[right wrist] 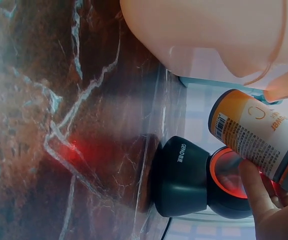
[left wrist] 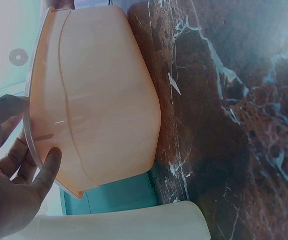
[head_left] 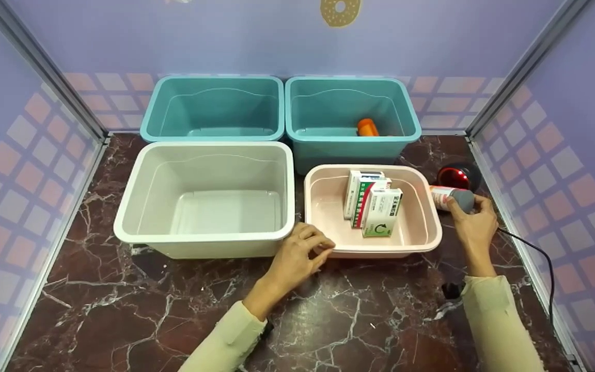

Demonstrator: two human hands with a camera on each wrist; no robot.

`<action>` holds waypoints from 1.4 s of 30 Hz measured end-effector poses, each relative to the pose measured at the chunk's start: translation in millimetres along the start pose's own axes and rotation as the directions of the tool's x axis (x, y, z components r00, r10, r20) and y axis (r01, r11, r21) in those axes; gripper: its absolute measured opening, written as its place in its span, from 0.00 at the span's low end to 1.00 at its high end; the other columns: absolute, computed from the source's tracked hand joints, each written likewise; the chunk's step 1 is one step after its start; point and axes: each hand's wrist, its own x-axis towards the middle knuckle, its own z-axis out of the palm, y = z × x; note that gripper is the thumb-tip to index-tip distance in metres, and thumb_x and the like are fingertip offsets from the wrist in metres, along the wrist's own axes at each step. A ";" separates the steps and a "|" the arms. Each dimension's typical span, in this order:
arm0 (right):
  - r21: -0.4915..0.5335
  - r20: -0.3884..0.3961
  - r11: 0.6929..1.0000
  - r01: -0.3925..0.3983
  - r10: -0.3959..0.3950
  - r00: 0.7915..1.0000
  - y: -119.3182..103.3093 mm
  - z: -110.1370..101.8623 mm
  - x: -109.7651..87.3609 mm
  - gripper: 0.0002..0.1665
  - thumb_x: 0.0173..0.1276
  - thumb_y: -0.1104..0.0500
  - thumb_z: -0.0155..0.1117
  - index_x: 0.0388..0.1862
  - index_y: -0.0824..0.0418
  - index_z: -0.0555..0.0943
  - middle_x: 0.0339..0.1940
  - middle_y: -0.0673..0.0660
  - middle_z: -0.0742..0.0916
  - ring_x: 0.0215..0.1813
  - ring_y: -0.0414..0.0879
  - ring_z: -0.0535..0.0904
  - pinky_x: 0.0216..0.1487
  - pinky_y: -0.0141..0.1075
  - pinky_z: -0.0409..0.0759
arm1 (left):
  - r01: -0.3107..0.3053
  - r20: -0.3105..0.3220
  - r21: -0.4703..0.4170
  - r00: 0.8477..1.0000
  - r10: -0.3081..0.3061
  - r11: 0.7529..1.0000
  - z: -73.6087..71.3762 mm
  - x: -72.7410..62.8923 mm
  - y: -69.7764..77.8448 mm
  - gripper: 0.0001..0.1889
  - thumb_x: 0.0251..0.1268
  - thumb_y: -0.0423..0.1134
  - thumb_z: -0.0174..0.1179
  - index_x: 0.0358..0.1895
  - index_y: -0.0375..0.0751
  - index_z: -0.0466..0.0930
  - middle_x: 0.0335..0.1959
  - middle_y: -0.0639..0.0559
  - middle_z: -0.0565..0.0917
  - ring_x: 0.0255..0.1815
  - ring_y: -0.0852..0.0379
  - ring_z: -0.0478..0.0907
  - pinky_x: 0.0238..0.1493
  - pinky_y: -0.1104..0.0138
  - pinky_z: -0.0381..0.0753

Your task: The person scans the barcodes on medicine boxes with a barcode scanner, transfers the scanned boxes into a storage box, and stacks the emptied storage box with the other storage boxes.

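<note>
My right hand grips a pill bottle with a grey lid and an orange-and-white label. In the right wrist view the bottle is tilted, its barcode facing the glowing barcode scanner. My left hand holds the pink basin by the rim at its front left corner. The left wrist view shows the thumb outside the basin wall and the other fingers at the rim. Several medicine boxes stand upright inside the basin.
A grey-white bin stands left of the basin. Behind are two teal bins, the left one and the right one, which contains an orange bottle. The scanner's black cable runs along the right wall.
</note>
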 end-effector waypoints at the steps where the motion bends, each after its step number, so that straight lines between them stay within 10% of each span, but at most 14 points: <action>1: -0.002 0.002 1.000 0.002 -0.002 1.000 0.3 0.0 -0.3 0.36 0.58 0.43 0.71 0.57 0.67 0.78 0.53 0.67 0.85 0.53 0.57 0.78 0.57 0.46 0.71 | 0.003 0.003 0.000 1.000 -0.003 1.000 -0.1 0.1 0.1 0.05 0.60 0.39 0.70 0.39 0.49 0.88 0.38 0.56 0.82 0.50 0.56 0.75 0.57 0.65 0.79; 42: -0.024 0.011 0.998 -0.053 0.053 0.999 13.5 -5.9 -1.5 0.36 0.60 0.41 0.68 0.57 0.66 0.78 0.54 0.67 0.84 0.58 0.63 0.77 0.64 0.53 0.69 | -0.001 -0.015 -0.002 1.000 0.001 1.000 2.1 0.2 -0.4 0.05 0.58 0.38 0.71 0.38 0.50 0.88 0.37 0.57 0.82 0.49 0.56 0.76 0.57 0.65 0.79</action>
